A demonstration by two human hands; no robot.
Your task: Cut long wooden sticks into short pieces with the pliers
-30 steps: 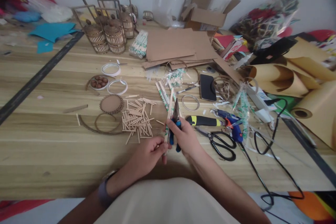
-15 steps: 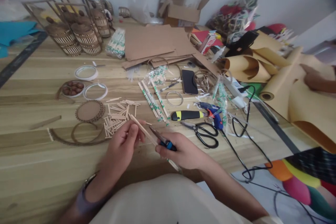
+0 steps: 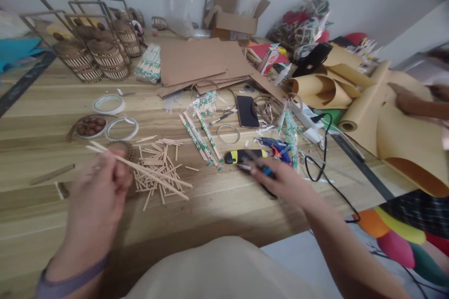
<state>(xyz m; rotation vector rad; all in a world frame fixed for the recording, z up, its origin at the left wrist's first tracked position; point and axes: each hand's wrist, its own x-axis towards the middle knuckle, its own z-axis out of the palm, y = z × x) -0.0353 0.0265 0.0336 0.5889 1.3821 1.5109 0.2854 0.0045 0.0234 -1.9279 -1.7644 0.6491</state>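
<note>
- Light is soft, rather dim.
- A weak shadow falls on the bench (image 3: 206, 208) beside the left hand (image 3: 100, 189).
- This hand, the right hand (image 3: 286, 180) and the pliers (image 3: 267, 171) are blurred.
- Upper right corner is black; the edges look stretched.

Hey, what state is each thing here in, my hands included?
Left hand: closed on two chopsticks
Two chopsticks: unwrapped
Right hand: closed on pliers
Pliers: blurred; open or shut unclear
Wrapped chopsticks: in their wrappers
Short sticks: loosely piled
Phone: screen dark
Cardboard box: flaps open
Brown paper roll: partly unrolled
</note>
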